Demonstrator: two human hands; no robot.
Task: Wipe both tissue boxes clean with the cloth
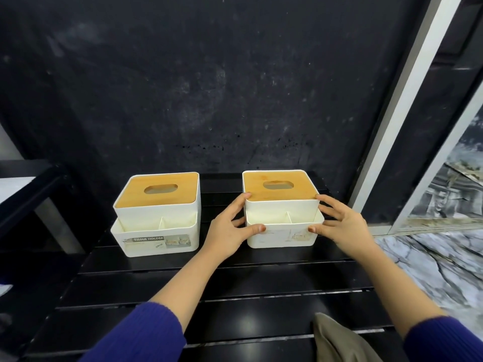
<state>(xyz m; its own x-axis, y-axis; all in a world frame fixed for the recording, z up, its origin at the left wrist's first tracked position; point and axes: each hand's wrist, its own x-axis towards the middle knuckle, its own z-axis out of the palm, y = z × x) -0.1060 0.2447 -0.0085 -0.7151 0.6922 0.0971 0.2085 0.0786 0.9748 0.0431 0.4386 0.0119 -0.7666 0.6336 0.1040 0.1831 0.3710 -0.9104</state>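
White plastic right tissue box (283,235), bamboo lid, sits on black slatted table (235,283) toward back edge. I see left hand (230,231) gripping its left side, thumb on front face, fingers curled round corner. Right hand (347,226) grips its right side likewise, thumb on front. Left tissue box (156,231), same make, label reading "TISSUE HOLDER", stands just beside, apart from hands. Olive cloth (337,340) lies crumpled at near table edge, untouched, under right forearm. Both sleeves dark blue.
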